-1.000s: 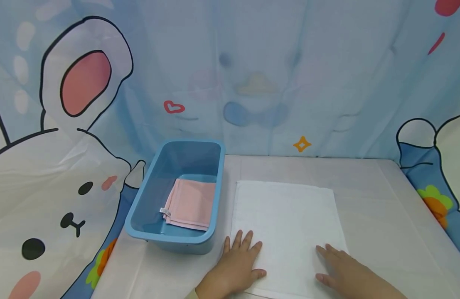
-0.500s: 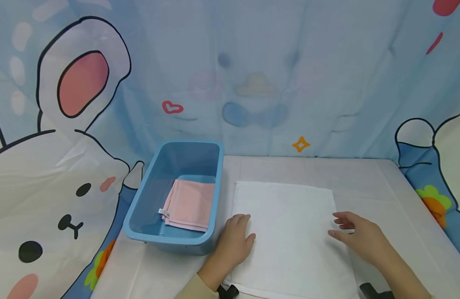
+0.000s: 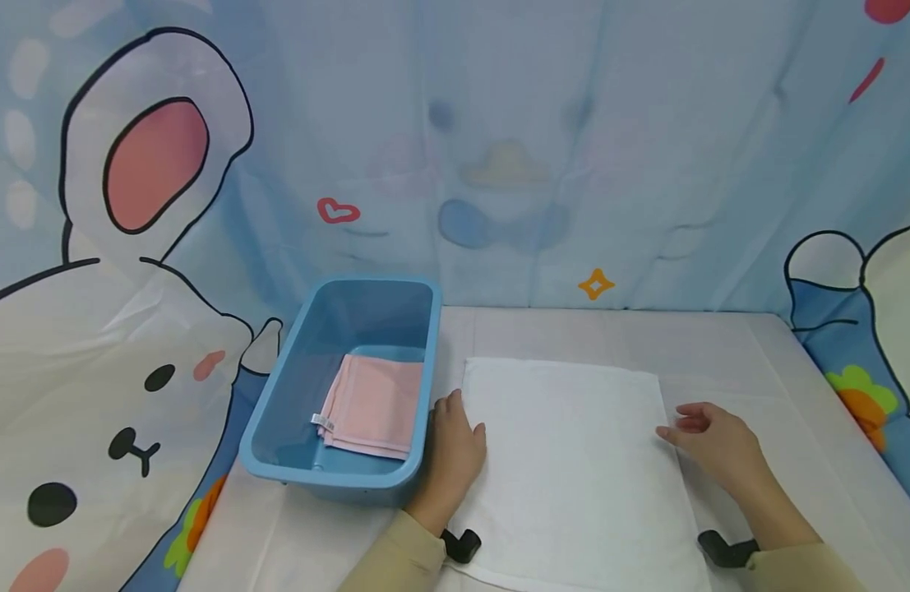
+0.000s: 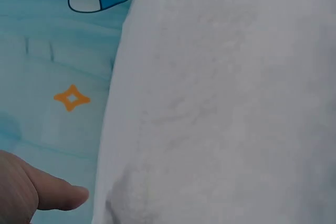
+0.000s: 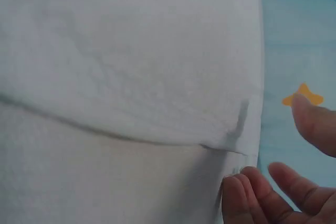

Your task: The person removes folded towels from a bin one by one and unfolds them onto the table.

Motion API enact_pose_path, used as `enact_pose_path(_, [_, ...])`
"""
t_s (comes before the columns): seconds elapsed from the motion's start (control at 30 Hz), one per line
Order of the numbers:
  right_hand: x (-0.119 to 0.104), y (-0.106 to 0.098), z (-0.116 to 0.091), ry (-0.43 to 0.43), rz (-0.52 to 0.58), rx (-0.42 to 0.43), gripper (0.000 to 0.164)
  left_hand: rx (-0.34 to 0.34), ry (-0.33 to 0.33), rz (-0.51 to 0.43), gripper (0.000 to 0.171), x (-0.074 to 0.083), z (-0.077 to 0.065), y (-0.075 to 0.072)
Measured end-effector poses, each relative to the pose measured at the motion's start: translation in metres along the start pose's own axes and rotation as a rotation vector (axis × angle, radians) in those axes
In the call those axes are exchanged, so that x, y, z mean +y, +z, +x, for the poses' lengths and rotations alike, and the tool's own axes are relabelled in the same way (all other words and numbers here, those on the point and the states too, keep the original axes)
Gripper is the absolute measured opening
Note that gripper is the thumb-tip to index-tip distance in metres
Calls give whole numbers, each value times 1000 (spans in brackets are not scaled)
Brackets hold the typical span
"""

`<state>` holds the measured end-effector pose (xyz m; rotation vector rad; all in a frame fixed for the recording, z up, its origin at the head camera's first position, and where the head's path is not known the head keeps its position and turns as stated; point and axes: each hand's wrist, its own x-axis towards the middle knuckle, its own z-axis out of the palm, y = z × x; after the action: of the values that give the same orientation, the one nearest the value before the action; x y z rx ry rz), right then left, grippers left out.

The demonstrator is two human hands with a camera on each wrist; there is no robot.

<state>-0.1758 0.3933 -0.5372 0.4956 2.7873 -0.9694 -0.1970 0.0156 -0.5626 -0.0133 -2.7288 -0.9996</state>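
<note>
A white cloth lies flat on the table in front of me, its far edge straight and its sides nearly square. At its left side my left hand rests by the edge, between the cloth and the blue bin, thumb spread from the fingers. Over the right edge is my right hand, its thumb apart from loosely bent fingers and nothing between them. In the right wrist view the fingertips show right beside the cloth's border. Inside the bin lies a folded pink cloth with a small white tag.
The table wears a pale cover. Behind it hangs a blue curtain printed with cartoon figures, including a large white rabbit at left. Black wrist mounts sit by the sleeves.
Both hands have slid forward, away from me. The left hand has lifted off the cloth's surface to its left edge; the right has moved outward to the right edge. The bin and cloths look unchanged.
</note>
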Motion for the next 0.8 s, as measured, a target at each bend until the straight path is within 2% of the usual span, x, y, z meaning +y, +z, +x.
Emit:
enact_pose_path(0.2, [-1,2,3,41,46,11,81,13,-33,65,51,1,2,-1])
enact_pose_path(0.27, [0,5,4,46,75,11,78,3,-56,52,49,1,2,-2])
enact_pose_path(0.37, [2,9,4,40,99,-4,76,-26,-118,-53,49,1,1,-4])
enact_pose_path(0.57, [7,10,3,19,94,-36,68,-84,-258,-400,41,-1,0,-8])
enact_pose_path(0.67, [9,10,2,-3,83,-36,59,-85,-281,-516,36,-4,-1,-8])
enact_pose_path(0.8, [12,12,2,-19,76,-47,53,-67,-273,-567,31,-7,-4,-8])
